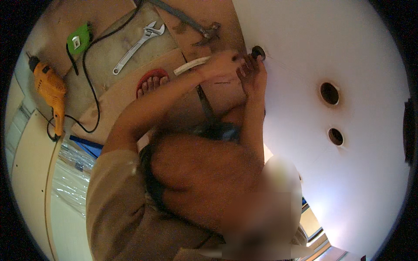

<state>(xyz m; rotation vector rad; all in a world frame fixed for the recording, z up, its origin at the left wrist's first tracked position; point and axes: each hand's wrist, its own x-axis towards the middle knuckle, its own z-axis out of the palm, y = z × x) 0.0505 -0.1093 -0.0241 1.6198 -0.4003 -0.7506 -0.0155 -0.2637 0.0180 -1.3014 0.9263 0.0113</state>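
My left hand (pixel 226 61) reaches to the wall's edge beside a black round fitting (pixel 258 53) in the white panel (pixel 370 65); its fingertips are indistinct. My right hand (pixel 252 76) is just below that fitting, with loosely bent, separated fingers at it. A pale strip (pixel 189 65) lies by my left wrist. Below the fitting, the panel has two round holes (pixel 329 93). My foot (pixel 152 85) rests in red footwear above my left forearm in the picture.
An orange drill (pixel 50 87) with a black cord lies left; a green tape measure (pixel 78 40), adjustable wrench (pixel 135 48) and hammer (pixel 191 24) lie on cardboard (pixel 100 13). A pale board (pixel 32 165) and plastic wrapping (pixel 72 178) are at lower left.
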